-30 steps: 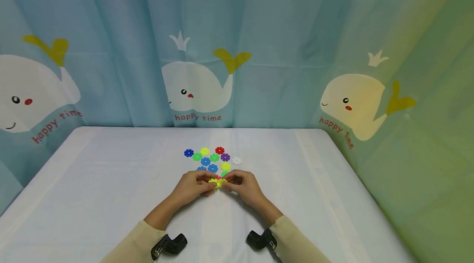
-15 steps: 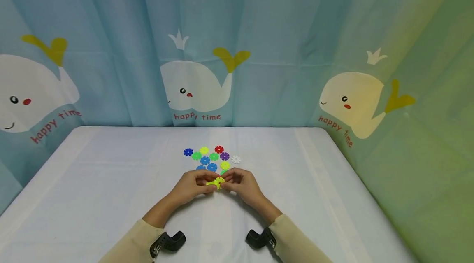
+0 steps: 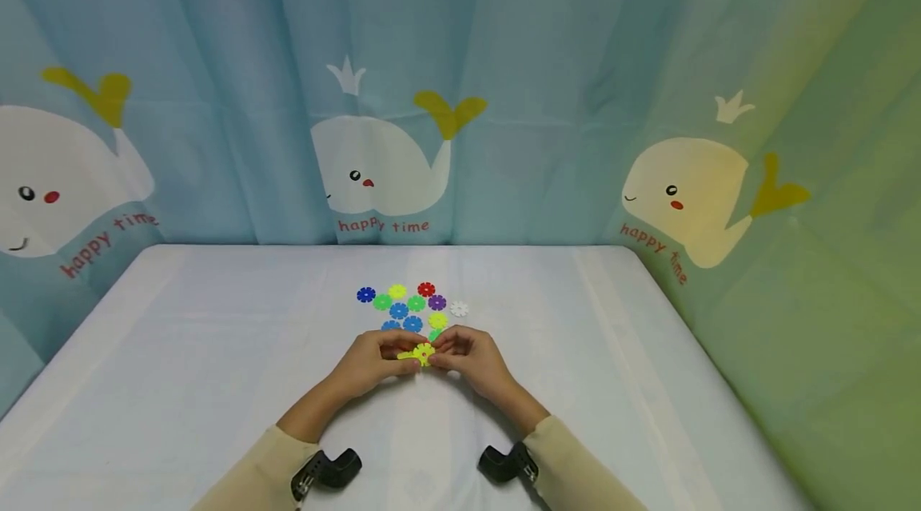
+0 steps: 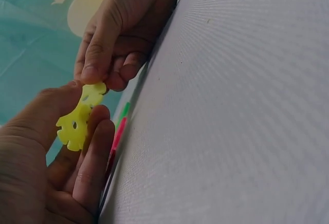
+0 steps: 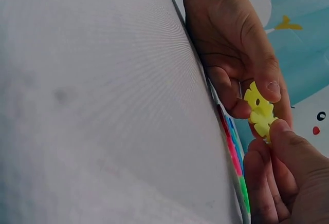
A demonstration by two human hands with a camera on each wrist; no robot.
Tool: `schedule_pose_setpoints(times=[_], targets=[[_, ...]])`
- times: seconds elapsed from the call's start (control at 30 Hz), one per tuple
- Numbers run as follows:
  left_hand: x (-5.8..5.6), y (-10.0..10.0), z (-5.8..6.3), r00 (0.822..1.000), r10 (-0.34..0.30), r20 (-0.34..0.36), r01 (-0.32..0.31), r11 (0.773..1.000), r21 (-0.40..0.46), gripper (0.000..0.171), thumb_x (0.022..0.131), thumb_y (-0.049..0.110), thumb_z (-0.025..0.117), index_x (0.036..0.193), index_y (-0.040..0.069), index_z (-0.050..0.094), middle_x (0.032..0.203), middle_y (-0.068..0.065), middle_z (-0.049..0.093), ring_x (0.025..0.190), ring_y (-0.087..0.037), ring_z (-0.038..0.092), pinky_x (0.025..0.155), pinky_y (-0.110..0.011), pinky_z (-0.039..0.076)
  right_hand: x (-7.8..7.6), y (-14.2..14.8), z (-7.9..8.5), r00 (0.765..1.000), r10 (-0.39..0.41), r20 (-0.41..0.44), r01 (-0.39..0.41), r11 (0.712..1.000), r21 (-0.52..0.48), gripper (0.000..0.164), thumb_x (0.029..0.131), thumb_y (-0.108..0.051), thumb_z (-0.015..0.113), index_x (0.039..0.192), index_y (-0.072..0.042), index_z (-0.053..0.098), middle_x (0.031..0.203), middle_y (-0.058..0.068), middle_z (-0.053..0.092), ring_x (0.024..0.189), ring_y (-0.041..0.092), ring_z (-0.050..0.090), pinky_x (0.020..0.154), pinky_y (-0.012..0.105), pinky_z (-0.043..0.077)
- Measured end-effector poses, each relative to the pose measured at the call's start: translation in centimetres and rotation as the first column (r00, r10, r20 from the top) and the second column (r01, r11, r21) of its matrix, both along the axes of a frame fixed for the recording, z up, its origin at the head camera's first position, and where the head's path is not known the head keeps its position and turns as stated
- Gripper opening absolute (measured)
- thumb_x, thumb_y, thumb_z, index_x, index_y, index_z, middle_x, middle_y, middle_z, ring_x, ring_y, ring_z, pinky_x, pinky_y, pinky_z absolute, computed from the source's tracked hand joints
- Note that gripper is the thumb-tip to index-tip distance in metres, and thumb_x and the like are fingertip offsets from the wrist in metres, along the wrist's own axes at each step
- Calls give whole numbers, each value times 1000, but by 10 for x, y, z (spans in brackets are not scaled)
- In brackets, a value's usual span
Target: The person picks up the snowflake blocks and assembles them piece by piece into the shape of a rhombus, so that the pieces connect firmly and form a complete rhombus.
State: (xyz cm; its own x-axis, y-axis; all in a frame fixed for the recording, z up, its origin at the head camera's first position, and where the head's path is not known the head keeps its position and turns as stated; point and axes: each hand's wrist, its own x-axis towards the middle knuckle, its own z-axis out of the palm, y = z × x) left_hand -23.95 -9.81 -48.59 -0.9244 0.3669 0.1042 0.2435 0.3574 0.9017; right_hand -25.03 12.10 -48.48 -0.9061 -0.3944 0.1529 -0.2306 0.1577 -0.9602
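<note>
In the head view my left hand (image 3: 376,357) and right hand (image 3: 469,353) meet low over the middle of the table. Between them are two yellow notched snowflake discs (image 3: 424,354), joined at an angle. The left wrist view shows my left thumb and fingers pinching the nearer yellow disc (image 4: 74,126). My right thumb and fingers pinch the other one, best seen in the right wrist view as a yellow disc (image 5: 264,125) partly behind the thumb. Pink and green discs (image 5: 243,190) lie on the table beside my fingers.
Beyond my hands more flat snowflake discs lie in a loose cluster: dark blue (image 3: 366,295), red (image 3: 426,289), purple (image 3: 437,303), white (image 3: 459,309) and several green, blue and yellow ones. A white-covered table (image 3: 216,351) reaches to a whale-print curtain (image 3: 547,95).
The yellow discs have turned between my fingers: the right one now faces the head camera more, while the left one appears nearly edge-on. Both hands stay in about the same place.
</note>
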Motion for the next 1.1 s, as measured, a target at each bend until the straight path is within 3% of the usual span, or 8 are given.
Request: schedule_pose_setpoints(times=[0.07, 0.33, 0.5, 0.7, 0.87, 1.1], targets=[[-1, 0, 1, 1000, 12, 16, -13, 1000, 19, 35, 87, 29, 77, 119, 18, 71, 115, -4, 69, 102, -17, 66, 87, -26, 55, -1, 0, 1, 1000, 4, 3, -4, 1000, 4, 18, 85, -2, 75, 99, 8, 67, 89, 22, 70, 70, 9, 66, 66, 24, 57], [-5, -1, 0, 997, 12, 80, -20, 995, 101, 38, 87, 24, 77, 121, 11, 69, 120, -11, 66, 103, -23, 68, 84, -28, 57, 13, -2, 34, 1000, -19, -16, 20, 997, 76, 14, 86, 3, 72, 98, 9, 68, 90, 26, 69, 73, 14, 66, 68, 23, 56], [-4, -3, 2, 995, 11, 95, -23, 992, 124, 39, 87, 24, 76, 123, 10, 68, 124, -12, 65, 104, -24, 68, 82, -26, 57, 6, 1, 23, 998, -44, -36, 46, 996, 73, 19, 87, 1, 72, 101, 12, 67, 91, 26, 69, 74, 19, 68, 69, 25, 57], [-6, -5, 0, 992, 13, 128, -35, 984, 176, 41, 87, 22, 77, 125, 8, 67, 126, -13, 64, 103, -23, 67, 80, -24, 56, -8, 7, 4, 982, -174, -70, 180, 978, 106, 20, 84, -4, 76, 101, 4, 71, 90, 16, 70, 77, 18, 67, 70, 20, 55], [-8, -5, -1, 991, 2, 136, -30, 979, 202, 42, 87, 22, 77, 125, 7, 66, 127, -14, 63, 100, -20, 67, 78, -22, 56, -12, 9, 3, 966, -247, -81, 257, 954, 156, 22, 81, -9, 80, 101, -4, 74, 90, 7, 71, 79, 14, 65, 71, 18, 54], [-8, -6, -2, 989, -3, 146, -29, 975, 218, 43, 87, 22, 77, 125, 6, 66, 125, -14, 63, 97, -17, 68, 76, -22, 55, -16, 7, 6, 960, -268, -84, 280, 934, 223, 24, 79, -9, 82, 102, -3, 75, 88, 5, 71, 77, 12, 64, 67, 19, 53]])
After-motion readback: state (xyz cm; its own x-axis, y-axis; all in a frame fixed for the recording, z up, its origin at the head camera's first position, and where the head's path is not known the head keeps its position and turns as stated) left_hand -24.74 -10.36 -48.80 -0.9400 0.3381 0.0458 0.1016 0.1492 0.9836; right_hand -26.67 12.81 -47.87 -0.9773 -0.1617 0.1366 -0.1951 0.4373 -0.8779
